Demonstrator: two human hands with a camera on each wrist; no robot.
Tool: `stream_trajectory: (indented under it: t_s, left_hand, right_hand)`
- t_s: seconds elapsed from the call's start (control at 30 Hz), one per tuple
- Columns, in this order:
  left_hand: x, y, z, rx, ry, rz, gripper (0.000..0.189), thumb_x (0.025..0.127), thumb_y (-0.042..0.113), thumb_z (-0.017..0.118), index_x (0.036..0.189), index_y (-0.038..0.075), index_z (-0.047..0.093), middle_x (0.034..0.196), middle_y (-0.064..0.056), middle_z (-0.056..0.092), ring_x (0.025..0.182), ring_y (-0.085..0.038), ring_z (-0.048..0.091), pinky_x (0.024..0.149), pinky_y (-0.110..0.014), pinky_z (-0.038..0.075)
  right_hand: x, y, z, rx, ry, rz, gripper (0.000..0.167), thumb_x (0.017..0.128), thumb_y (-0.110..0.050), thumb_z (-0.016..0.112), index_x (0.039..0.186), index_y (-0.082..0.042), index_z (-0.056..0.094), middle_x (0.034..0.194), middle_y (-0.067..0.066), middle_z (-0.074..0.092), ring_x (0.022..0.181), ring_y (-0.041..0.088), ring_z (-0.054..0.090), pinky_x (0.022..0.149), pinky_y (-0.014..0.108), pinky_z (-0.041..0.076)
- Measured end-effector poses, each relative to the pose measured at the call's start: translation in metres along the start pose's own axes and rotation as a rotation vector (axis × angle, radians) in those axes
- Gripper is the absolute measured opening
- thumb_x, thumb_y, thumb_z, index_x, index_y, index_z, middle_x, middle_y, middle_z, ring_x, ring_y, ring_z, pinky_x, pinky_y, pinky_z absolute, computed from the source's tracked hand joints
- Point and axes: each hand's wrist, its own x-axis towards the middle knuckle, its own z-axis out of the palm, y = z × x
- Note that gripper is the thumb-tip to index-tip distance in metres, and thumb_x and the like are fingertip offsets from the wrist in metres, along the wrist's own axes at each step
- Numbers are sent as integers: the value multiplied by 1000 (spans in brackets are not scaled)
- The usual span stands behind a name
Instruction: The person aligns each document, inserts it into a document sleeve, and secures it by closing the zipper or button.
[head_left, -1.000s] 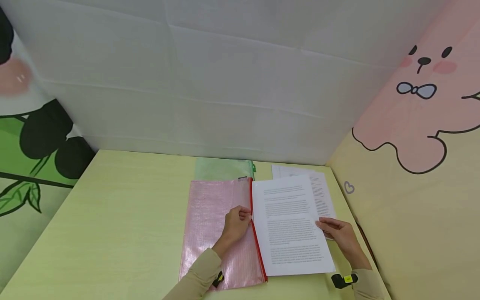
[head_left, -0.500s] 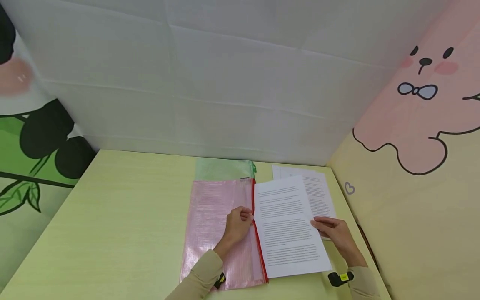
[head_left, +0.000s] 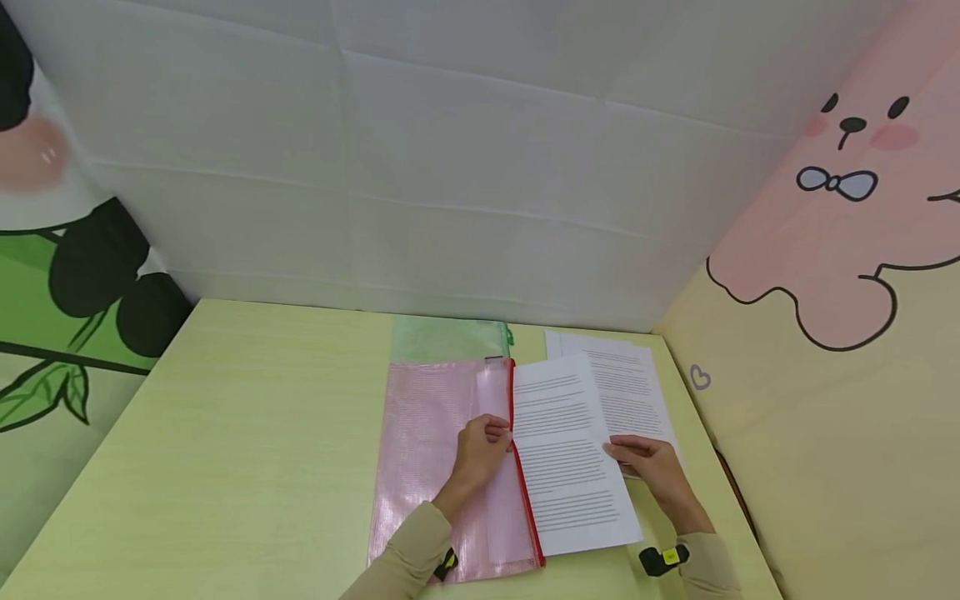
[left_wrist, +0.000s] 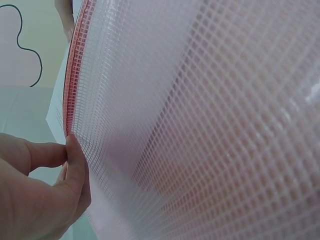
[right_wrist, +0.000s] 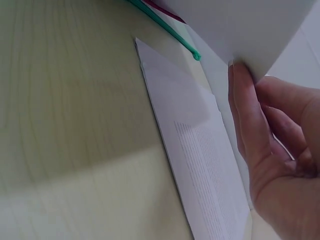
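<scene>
A pink mesh zipper pouch (head_left: pixel 427 417) with a red zipper edge lies on the table. My left hand (head_left: pixel 480 450) pinches that edge near its middle; in the left wrist view the thumb and fingers (left_wrist: pixel 75 160) grip it beside the red zipper (left_wrist: pixel 75 65). Printed paper (head_left: pixel 573 467) sits partly inside the pouch, its left part showing faintly through the mesh. My right hand (head_left: pixel 652 471) pinches the paper's right edge. From the right wrist view, the paper (right_wrist: pixel 240 25) is raised off the table between thumb and fingers.
Behind the pouch, and partly under it, lies a green pouch (head_left: pixel 450 337). A stack of printed sheets (head_left: pixel 637 383) lies at the back right, partly covered by the held paper. The yellow table (head_left: pixel 262 433) meets a white wall (head_left: pixel 480 167) behind and a decorated wall (head_left: pixel 840 400) on the right.
My right hand has moved left with the paper, which has slid further into the pink pouch. My left hand still pinches the pouch edge and has shifted slightly right with it.
</scene>
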Motion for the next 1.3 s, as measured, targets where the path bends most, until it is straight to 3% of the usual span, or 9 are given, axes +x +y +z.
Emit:
stream_trajectory:
  t_s: [0.87,1.3]
  left_hand:
    - [-5,10,1,-15,5,11,12,91,-9,66,102,-11,69,89,-16,71,80,-29,73,67,-24,60]
    - [-6,11,2,-11,8,20,12,91,-9,66,102,-11,69,90,-17,71,80,-30,73,67,-23,59]
  right_hand:
    - [2,5,46,22,24,22,38,88,-14,83,116,8,72,102,14,77,88,15,73,74,27,61]
    - [1,5,67,51,-22,-15,32,88,-10,82,113,8,73,100,14,77,88,14,74,75,27,61]
